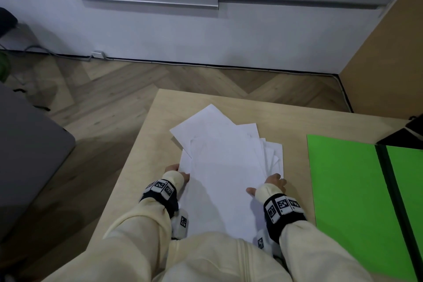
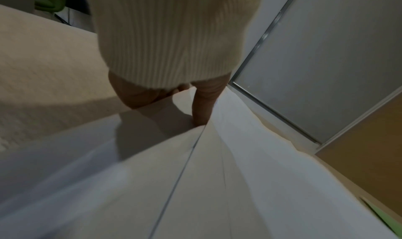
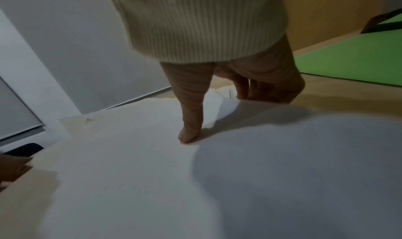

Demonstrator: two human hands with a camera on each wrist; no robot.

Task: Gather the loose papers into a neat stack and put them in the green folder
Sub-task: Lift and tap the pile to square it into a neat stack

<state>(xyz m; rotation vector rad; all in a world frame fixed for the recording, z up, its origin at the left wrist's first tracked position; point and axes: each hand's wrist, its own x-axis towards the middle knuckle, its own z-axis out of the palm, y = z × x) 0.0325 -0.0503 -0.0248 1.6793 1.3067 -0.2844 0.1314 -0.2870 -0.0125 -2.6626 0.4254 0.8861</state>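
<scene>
Several white papers [image 1: 226, 167] lie fanned in a loose pile on the light wooden table [image 1: 194, 103], corners sticking out at the far end. My left hand [image 1: 177, 171] holds the pile's left edge, thumb [image 2: 202, 108] on top and fingers [image 2: 135, 96] curled at the edge. My right hand [image 1: 271, 184] holds the right edge the same way, thumb [image 3: 191, 122] pressing the top sheet and fingers [image 3: 272, 91] curled beside the sheets. The green folder [image 1: 343, 190] lies open flat to the right of the papers, apart from them, and shows again as the green folder [image 3: 352, 57] past my fingers.
The folder's dark spine [image 1: 389, 190] runs down its middle. A black object [image 1: 407, 135] overlaps its far right corner. The table's left edge drops to wooden floor, with grey furniture [image 1: 27, 155] further left. A bare strip of table separates papers and folder.
</scene>
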